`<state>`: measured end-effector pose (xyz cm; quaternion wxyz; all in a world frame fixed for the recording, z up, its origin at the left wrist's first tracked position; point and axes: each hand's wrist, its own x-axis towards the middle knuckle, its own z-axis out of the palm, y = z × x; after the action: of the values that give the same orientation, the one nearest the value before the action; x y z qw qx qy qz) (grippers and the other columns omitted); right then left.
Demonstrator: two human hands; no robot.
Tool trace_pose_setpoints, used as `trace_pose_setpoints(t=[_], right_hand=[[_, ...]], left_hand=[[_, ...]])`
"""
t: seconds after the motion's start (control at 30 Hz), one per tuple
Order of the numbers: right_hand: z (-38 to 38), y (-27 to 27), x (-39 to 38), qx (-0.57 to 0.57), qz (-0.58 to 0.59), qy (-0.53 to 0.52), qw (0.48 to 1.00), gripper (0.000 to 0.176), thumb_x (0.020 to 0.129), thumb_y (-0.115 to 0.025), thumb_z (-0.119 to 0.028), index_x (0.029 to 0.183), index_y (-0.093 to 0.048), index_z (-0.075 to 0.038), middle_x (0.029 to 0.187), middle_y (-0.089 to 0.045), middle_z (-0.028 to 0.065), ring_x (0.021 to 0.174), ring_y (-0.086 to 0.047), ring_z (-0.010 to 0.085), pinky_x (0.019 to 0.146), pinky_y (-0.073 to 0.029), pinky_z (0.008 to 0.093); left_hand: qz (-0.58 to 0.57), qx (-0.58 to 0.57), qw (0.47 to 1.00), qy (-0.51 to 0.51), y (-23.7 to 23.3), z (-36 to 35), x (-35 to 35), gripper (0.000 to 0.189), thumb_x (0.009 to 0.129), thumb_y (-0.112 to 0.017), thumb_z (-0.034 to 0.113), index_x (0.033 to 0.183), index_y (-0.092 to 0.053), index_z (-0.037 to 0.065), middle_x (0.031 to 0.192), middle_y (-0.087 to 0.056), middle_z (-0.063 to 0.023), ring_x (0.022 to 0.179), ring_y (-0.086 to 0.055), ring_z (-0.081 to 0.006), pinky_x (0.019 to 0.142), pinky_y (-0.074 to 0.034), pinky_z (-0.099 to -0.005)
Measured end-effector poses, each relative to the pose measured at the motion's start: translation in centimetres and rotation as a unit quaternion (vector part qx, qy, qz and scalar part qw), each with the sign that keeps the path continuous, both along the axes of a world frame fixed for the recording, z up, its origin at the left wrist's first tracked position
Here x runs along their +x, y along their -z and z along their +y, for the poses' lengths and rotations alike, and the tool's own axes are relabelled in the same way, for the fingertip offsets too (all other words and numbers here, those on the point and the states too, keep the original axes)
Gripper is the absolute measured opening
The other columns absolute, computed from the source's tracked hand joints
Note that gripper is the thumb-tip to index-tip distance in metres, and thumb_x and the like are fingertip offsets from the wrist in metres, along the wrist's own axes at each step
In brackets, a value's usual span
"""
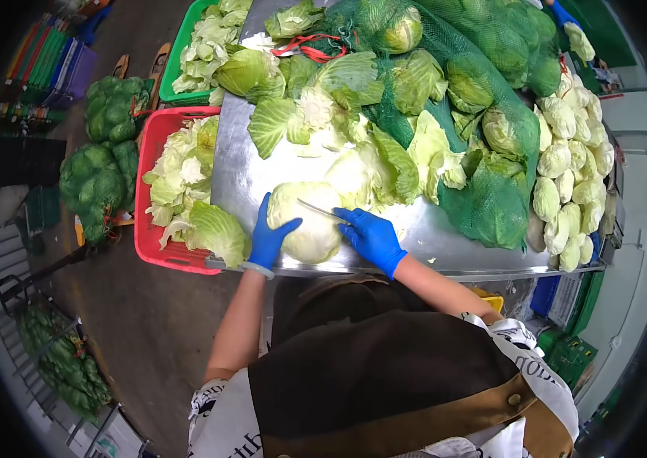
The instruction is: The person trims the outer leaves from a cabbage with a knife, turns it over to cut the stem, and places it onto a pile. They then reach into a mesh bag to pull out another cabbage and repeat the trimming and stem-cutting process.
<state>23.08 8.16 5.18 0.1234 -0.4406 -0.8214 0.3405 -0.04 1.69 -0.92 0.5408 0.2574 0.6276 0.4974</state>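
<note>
1. Far left, on the floor, netted sacks of cabbages [98, 175] lie well away from the work; no trouble there.
2. The red crate [174, 256] sits against the left edge of the steel table [236, 175], heaped with loose leaves. One big leaf [216, 229] hangs over its near corner and, I judge, could slide to the floor at a nudge.
3. My left hand [270, 238], in a blue glove, is cupped around the left flank of the cabbage [310, 225], thumb and fingers spread on it, holding it steady.
4. The cabbage rests on the table's near edge, between both hands (close to the lip, so a hard push might roll it off).
5. The knife [322, 210] lies across the top of the head, tip pointing towards my left hand. That is the main risk: if the blade skids on the waxy leaves, it runs straight at those fingers.
6. My right hand [372, 238], also gloved, is closed around the knife's handle.
7. Right of that, a green net sack [491, 206] slumps onto the table, near enough to snag a swinging elbow or blade.
8. At the far right is a row of pale trimmed heads [568, 183].
</note>
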Motion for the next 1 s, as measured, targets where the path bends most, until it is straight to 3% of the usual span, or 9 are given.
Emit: trace_pose_setpoints(t=[0.03, 0.17, 0.47, 0.57, 0.67, 0.77, 0.87, 1.0], right_hand=[[-0.1, -0.1, 0.5, 0.041, -0.036, -0.012, 0.998, 0.035, 0.09, -0.057, -0.022, 0.125, -0.058, -0.019, 0.082, -0.061, 0.0083, 0.071, -0.061, 0.028, 0.06, -0.05, 0.0386], [-0.1, -0.5, 1.9, 0.101, -0.125, -0.06, 0.985, 0.038, 0.089, -0.053, -0.018, 0.127, -0.056, -0.021, 0.08, -0.059, 0.0061, 0.067, -0.06, 0.0225, 0.054, -0.049, 0.0372], [1.2, 0.2, 1.1, 0.127, -0.121, -0.068, 0.982, 0.047, 0.083, -0.054, -0.012, 0.129, -0.054, -0.021, 0.079, -0.057, 0.0076, 0.067, -0.06, 0.0242, 0.055, -0.049, 0.0394], [1.4, -0.4, 2.2, 0.101, -0.184, -0.066, 0.976, 0.046, 0.086, -0.055, -0.015, 0.131, -0.052, -0.022, 0.079, -0.057, 0.0092, 0.067, -0.059, 0.0264, 0.056, -0.048, 0.0387], [1.9, 0.6, 2.4, 0.149, -0.179, -0.052, 0.971, 0.044, 0.088, -0.054, -0.016, 0.131, -0.052, -0.022, 0.079, -0.056, 0.0106, 0.066, -0.059, 0.0285, 0.056, -0.048, 0.0404], [2.9, 2.3, 0.7, 0.116, -0.132, 0.042, 0.984, 0.044, 0.087, -0.053, -0.014, 0.13, -0.053, -0.02, 0.084, -0.058, 0.0102, 0.071, -0.061, 0.0269, 0.059, -0.051, 0.0406], [4.9, 5.4, -0.1, 0.071, -0.065, 0.139, 0.986, 0.035, 0.092, -0.051, -0.017, 0.127, -0.056, -0.018, 0.09, -0.06, 0.011, 0.075, -0.063, 0.0299, 0.063, -0.051, 0.0423], [5.4, 2.6, -0.6, -0.048, 0.03, 0.091, 0.994, 0.032, 0.09, -0.058, -0.025, 0.12, -0.06, -0.016, 0.098, -0.062, 0.0102, 0.081, -0.063, 0.0321, 0.07, -0.051, 0.041]], left_hand=[[-0.01, -0.005, 0.999, -0.031, -0.2, 0.5, 0.3, 0.079, 0.073, -0.079, 0.01, 0.137, -0.036, -0.001, 0.124, -0.053, -0.0147, 0.113, -0.053, -0.0223, 0.095, -0.047, -0.0329], [-0.051, -0.032, 0.997, -0.05, -1.7, 2.1, 0.6, 0.055, 0.075, -0.076, 0.01, 0.122, -0.05, 0.001, 0.114, -0.059, -0.011, 0.104, -0.058, -0.0196, 0.088, -0.049, -0.0311], [-0.067, -0.062, 0.995, -0.039, -1.9, 2.8, 0.5, 0.062, 0.075, -0.077, 0.013, 0.128, -0.047, -0.001, 0.117, -0.058, -0.0126, 0.104, -0.058, -0.0205, 0.089, -0.049, -0.0312], [-0.069, -0.057, 0.995, -0.038, -0.8, 2.8, 0.0, 0.063, 0.075, -0.077, 0.015, 0.128, -0.046, -0.002, 0.118, -0.058, -0.0131, 0.105, -0.058, -0.0205, 0.089, -0.049, -0.0313], [-0.073, -0.083, 0.993, -0.037, -1.8, 3.1, 0.2, 0.066, 0.075, -0.077, 0.015, 0.13, -0.045, -0.003, 0.119, -0.057, -0.0139, 0.106, -0.058, -0.0206, 0.089, -0.049, -0.0312], [-0.086, -0.095, 0.991, -0.042, -1.7, 3.3, 0.2, 0.07, 0.074, -0.078, 0.015, 0.132, -0.043, -0.003, 0.12, -0.057, -0.0141, 0.107, -0.058, -0.0213, 0.09, -0.049, -0.0317], [0.078, -0.048, 0.996, 0.01, -0.2, 2.5, 0.7, 0.074, 0.073, -0.079, 0.015, 0.134, -0.04, -0.002, 0.121, -0.056, -0.0144, 0.108, -0.057, -0.0222, 0.091, -0.048, -0.0326], [-0.002, -0.057, 0.998, -0.02, -0.6, 2.2, 0.5, 0.078, 0.072, -0.08, 0.015, 0.136, -0.038, -0.003, 0.123, -0.054, -0.0148, 0.112, -0.055, -0.0228, 0.094, -0.047, -0.0336]])
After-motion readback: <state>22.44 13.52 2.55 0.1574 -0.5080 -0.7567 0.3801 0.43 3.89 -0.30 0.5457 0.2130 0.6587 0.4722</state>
